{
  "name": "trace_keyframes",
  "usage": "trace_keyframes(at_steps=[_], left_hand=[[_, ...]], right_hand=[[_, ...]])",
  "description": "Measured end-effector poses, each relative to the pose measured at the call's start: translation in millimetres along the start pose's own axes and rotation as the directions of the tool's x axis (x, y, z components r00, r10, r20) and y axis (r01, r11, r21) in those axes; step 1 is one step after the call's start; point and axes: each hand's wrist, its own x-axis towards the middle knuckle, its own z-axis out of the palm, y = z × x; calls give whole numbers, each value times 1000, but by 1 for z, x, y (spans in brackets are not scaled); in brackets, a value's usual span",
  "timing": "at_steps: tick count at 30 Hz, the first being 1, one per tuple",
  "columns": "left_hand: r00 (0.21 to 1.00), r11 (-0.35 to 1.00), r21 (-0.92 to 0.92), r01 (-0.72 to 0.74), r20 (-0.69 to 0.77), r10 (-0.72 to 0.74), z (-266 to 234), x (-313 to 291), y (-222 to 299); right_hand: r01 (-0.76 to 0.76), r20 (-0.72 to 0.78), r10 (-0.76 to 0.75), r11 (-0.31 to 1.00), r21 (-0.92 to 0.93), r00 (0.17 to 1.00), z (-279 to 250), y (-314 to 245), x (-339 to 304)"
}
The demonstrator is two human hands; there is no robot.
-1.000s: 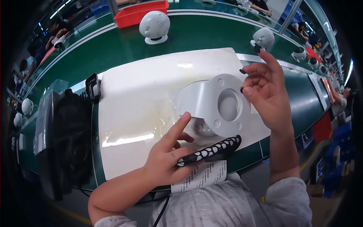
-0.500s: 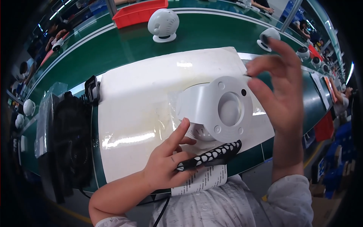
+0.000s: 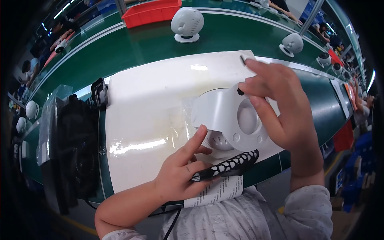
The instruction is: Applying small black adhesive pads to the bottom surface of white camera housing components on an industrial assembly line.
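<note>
Left hand (image 3: 180, 172), lower centre of frame: fingers curled round a black strip (image 3: 228, 165) with pale rounds along it, gripping its near end; rounds not reliably countable. Index finger extended, its tip at the lower-left edge of the white fan (image 3: 214, 106); contact cannot be confirmed. Printed white paper (image 3: 224, 193) hangs just below the strip.

Right hand (image 3: 284, 104), right of centre: fingers moderately spread, with a clear gap between index and thumb. One small dark pad (image 3: 242, 60) on the index fingertip. Middle finger and thumb close around one black dot (image 3: 241, 91) on the upper part of the fan's round base (image 3: 231, 120); cannot tell whether they press on it.

Fan lies on its side at frame centre, base facing the viewer, on one white board (image 3: 148, 88). Two pale round spots visible at the base's lower edge. Right hand covers the base's right side; strip and left hand overlap the board's lower edge.

Surroundings: one red bin (image 3: 152, 14), upper left of centre. Two similar units on the green bench (image 3: 240, 30): a top-centre unit (image 3: 187, 25) and an upper-right unit (image 3: 291, 44); smaller ones farther off at both sides. Left of the board: one black holder (image 3: 99, 94), one black bundle (image 3: 78, 148), clear plastic (image 3: 50, 116) beside it.
</note>
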Motion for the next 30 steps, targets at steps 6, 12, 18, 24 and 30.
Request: trace_keyframes(at_steps=[6,12,18,24,30], left_hand=[[995,999,-35,15,-100,-19,5,0,0],[994,999,-42,4,-106,-8,6,1,0],[995,998,-48,32,-89,-36,4,1,4],[996,997,-61,40,-81,-45,5,2,5],[995,999,-33,17,-99,-20,5,-1,6]], right_hand=[[-38,-26,35,990,-138,999,-2,-8,-7],[-150,74,131,901,408,989,14,-9,-18],[-73,126,56,988,133,990,2,-26,-21],[38,235,39,948,-317,971,-5,-53,-40],[11,206,45,965,-262,977,-10,-50,-44]])
